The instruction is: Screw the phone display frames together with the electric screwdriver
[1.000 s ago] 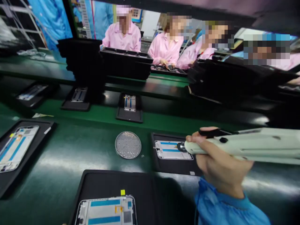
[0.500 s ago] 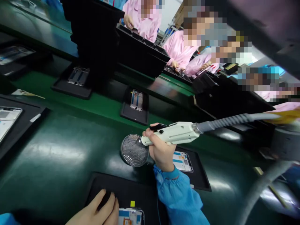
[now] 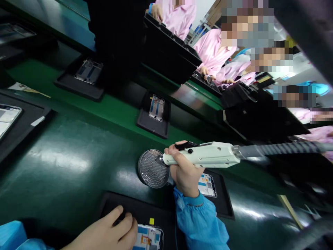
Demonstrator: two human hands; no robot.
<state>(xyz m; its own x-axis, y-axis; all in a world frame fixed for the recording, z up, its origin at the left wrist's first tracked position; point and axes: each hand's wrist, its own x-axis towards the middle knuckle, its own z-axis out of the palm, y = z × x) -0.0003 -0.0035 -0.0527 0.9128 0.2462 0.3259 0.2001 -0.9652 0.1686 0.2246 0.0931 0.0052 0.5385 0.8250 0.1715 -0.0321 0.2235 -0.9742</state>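
Note:
My right hand (image 3: 186,172), in a blue sleeve, is wrapped round a white electric screwdriver (image 3: 203,155) with a ribbed hose (image 3: 275,149) at its back end. The screwdriver's tip is over the right part of a round dish (image 3: 153,169) with a plate full of small holes; I cannot tell if it touches. My left hand (image 3: 109,229) lies at the left edge of a phone housing (image 3: 149,237), its fingers bent a little and apart. That housing shows blue strips and an orange flex part, and rests on a black tray (image 3: 140,206). A yellow tab (image 3: 152,221) sticks out from its top.
Beside my right wrist is another black tray (image 3: 225,194) with a phone housing (image 3: 208,184). More housings (image 3: 156,107) on trays stand along the green bench (image 3: 65,149). Stacked black trays (image 3: 118,45) rise behind. Co-workers in pink (image 3: 215,48) sit across.
The view has shifted, so the bench things sit a little differently in it. My right hand keeps the screwdriver at the round dish. My left hand stays by the phone housing.

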